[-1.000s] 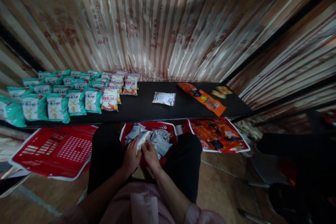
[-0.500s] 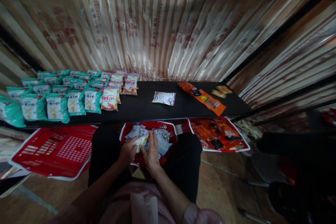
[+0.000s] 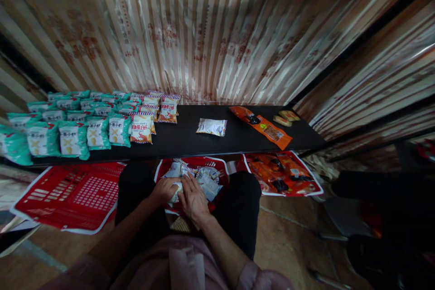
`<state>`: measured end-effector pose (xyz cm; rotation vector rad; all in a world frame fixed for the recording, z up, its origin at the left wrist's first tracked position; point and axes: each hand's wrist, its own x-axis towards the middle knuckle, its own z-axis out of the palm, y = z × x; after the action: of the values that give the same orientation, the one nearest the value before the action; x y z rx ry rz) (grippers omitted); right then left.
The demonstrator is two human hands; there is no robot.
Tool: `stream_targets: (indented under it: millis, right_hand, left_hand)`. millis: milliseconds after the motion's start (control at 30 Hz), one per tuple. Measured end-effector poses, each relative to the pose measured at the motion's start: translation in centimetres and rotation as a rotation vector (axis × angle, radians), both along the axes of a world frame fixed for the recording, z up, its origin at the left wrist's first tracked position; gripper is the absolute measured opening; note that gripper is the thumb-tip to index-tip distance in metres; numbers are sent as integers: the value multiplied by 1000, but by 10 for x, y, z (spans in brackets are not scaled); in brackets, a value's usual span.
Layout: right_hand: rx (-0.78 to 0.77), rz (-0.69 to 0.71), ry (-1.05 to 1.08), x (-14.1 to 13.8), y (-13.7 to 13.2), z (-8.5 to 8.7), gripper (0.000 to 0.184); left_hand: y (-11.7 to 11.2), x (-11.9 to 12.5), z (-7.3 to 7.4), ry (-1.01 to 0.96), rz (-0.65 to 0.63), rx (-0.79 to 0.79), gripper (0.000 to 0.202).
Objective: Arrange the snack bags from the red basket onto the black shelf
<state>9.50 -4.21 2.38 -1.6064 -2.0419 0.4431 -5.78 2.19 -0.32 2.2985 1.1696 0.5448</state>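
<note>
Low between my knees, my left hand (image 3: pixel 165 191) is closed on a small pale snack packet (image 3: pixel 176 194) at the basket's front. My right hand (image 3: pixel 194 199) lies against the packet's right side, its fingers stretched out flat and close together. Much of the packet is hidden by both hands. Beneath them is a red basket (image 3: pixel 224 168) with a white rim, holding several silvery white packets (image 3: pixel 208 182). On the black shelf (image 3: pixel 185 141) just ahead, one white packet (image 3: pixel 211 127) lies by itself.
Rows of teal snack bags (image 3: pixel 73 139) stand on the shelf's left, beside cream-and-red bags (image 3: pixel 142 128). Orange packages (image 3: pixel 268 129) and small yellowish packs (image 3: pixel 287 118) lie at right. A red basket (image 3: pixel 84 195) is at left; another (image 3: pixel 319 186) holds orange packages. Striped curtain hangs behind.
My right hand has tilted left and its fingers have come down over the packet. The packet is now more covered. My left hand has shifted slightly; the shelf goods stay as they were.
</note>
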Motion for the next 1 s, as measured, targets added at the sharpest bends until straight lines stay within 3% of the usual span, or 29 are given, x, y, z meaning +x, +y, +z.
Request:
stream_targets:
  millis: [100,333,500,800,1000]
  right_hand:
    - [-33,13,-30,0,-1,1,46]
    - [-23,-26,-41,2,-1,-1,40]
    - [-30,-64,20,5,-2,-7,35]
    - [-101,-232,103,7,-4,-17,36]
    - [-106,-356,268,6,-3,-22,40]
  left_hand:
    - [2,1,8,51,-29,-78,35]
    - [7,5,30,13,34,-357,33]
    - [15,2,41,-76,-44,-522,32]
    - [19,-2,42,-176,-17,-651,47]
    - [18,1,43,-244,-11,-680,50]
